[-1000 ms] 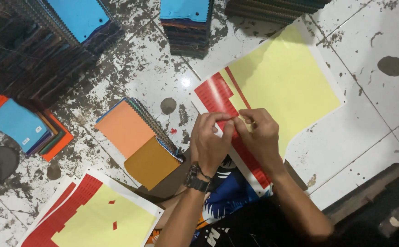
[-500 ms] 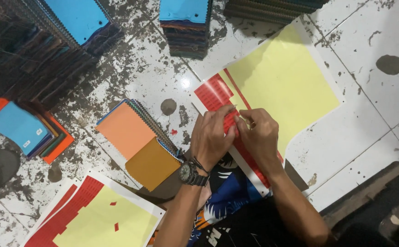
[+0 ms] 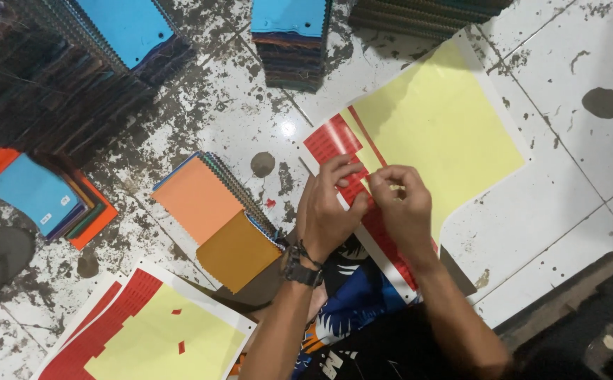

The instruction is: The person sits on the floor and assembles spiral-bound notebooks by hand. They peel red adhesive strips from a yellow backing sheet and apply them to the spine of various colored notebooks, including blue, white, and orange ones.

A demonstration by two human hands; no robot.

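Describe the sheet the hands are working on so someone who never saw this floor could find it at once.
On the stained white tiled floor, look right of centre, below the stacks of swatch books. The large yellow sheet lies there, with red label strips along its left edge, under the left hand and right hand. The similar sheet at bottom left lies untouched.

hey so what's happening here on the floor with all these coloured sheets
A person sits on a stained tiled floor, both hands over a yellow sheet with red stickers. The left hand and right hand meet at the red strip, fingertips pinching at a small sticker. Beside the left hand lies a fanned stack of swatches, orange on top. Another sticker sheet lies nearer, and more swatch stacks sit farther out.
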